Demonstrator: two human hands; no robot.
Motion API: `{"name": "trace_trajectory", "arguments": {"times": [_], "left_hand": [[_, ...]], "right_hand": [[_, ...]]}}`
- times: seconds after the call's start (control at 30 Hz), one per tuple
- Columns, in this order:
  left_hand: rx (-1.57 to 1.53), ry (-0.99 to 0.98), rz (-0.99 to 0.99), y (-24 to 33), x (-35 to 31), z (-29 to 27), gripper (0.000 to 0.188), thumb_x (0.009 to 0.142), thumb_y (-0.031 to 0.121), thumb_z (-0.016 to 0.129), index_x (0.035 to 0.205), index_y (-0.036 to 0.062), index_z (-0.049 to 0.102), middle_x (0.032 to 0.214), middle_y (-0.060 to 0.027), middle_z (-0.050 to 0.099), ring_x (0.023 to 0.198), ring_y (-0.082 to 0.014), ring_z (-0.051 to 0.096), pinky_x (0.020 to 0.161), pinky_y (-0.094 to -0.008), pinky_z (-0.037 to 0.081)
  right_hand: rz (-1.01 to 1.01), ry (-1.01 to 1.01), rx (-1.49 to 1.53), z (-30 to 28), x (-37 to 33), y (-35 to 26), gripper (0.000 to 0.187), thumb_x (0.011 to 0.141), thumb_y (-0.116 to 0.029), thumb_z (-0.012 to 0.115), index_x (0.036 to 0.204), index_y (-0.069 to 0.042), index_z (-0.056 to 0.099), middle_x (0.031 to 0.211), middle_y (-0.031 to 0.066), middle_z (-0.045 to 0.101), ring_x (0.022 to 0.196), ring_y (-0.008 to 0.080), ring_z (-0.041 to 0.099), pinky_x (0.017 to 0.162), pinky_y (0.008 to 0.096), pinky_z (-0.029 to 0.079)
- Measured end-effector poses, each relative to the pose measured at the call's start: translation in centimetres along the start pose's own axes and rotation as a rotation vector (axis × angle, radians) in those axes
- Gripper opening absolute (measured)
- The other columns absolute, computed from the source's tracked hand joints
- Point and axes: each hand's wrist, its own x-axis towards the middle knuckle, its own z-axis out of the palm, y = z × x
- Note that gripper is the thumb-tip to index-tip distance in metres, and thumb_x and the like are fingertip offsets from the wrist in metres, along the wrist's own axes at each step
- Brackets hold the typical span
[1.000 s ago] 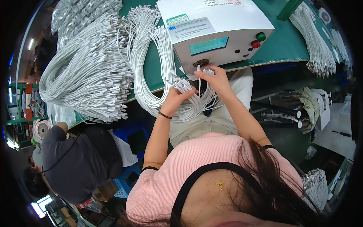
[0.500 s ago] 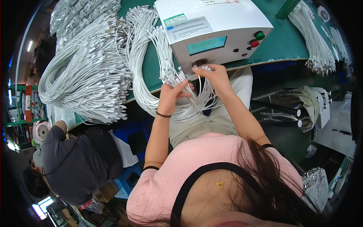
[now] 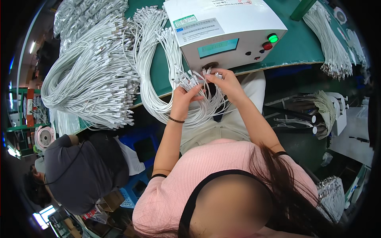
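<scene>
A white box-shaped tester (image 3: 248, 39) with a lit screen stands at the table's front edge, a dark round port (image 3: 210, 65) low on its front. Just below that port, my right hand (image 3: 228, 84) is closed, thumb and fingers pinching white cable connectors (image 3: 207, 71). To its left, my left hand (image 3: 183, 99) is closed around the ends of several white cables, their plugs (image 3: 187, 81) fanned above the fingers. The cables' looped lengths (image 3: 198, 115) hang from the hands over my lap. Whether a plug sits inside the port is hidden by the fingers.
A big heap of white cables (image 3: 87, 79) covers the green table (image 3: 158, 75) at left, with bagged cables (image 3: 89, 18) behind. Another cable bundle (image 3: 327, 43) hangs over the edge at right. A co-worker in a dark shirt (image 3: 83, 170) sits at lower left.
The tester's green button has lit up and its screen reading differs. My left hand has shifted slightly right, toward my right hand; the right hand stays near the port.
</scene>
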Motion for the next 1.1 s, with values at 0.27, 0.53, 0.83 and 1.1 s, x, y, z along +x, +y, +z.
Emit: {"name": "trace_trajectory", "arguments": {"times": [0.27,0.53,0.83,1.1], "left_hand": [[0.035,-0.038,-0.01,0.1,0.0,0.0,0.028,0.088,0.013,0.064,0.113,0.0004,0.06,0.099,-0.0067,0.068,0.087,-0.0147,0.066,0.063,-0.0236,0.054],[0.022,-0.005,-0.022,0.1,0.2,-0.3,0.026,0.087,0.011,0.066,0.108,-0.0007,0.06,0.097,-0.0076,0.068,0.082,-0.0152,0.067,0.06,-0.0221,0.054],[-0.008,0.008,0.023,1.0,0.4,0.1,0.027,0.083,0.012,0.069,0.105,-0.0022,0.062,0.094,-0.0093,0.068,0.081,-0.0176,0.068,0.059,-0.0242,0.055],[0.061,-0.007,-0.005,0.4,0.3,0.1,0.027,0.083,0.01,0.068,0.106,-0.0034,0.061,0.094,-0.01,0.068,0.079,-0.0176,0.068,0.06,-0.0248,0.056]], "right_hand": [[-0.074,0.146,-0.018,0.8,-0.8,1.8,0.023,0.085,-0.019,0.066,0.089,0.004,0.066,0.08,0.0023,0.065,0.072,0.0047,0.052,0.066,0.0219,0.042],[0.024,0.159,0.081,1.3,-1.2,1.1,0.021,0.087,-0.019,0.064,0.091,0.002,0.066,0.082,0.0045,0.066,0.075,0.0065,0.054,0.071,0.0227,0.042],[0.08,0.157,0.202,1.2,0.0,0.3,0.02,0.086,-0.016,0.064,0.09,0.004,0.066,0.08,0.0051,0.066,0.071,0.0088,0.056,0.068,0.0246,0.043],[0.14,-0.033,0.017,0.3,-0.4,0.0,0.022,0.084,-0.017,0.067,0.095,0.003,0.067,0.082,0.0048,0.067,0.072,0.0075,0.058,0.066,0.0228,0.046]]}}
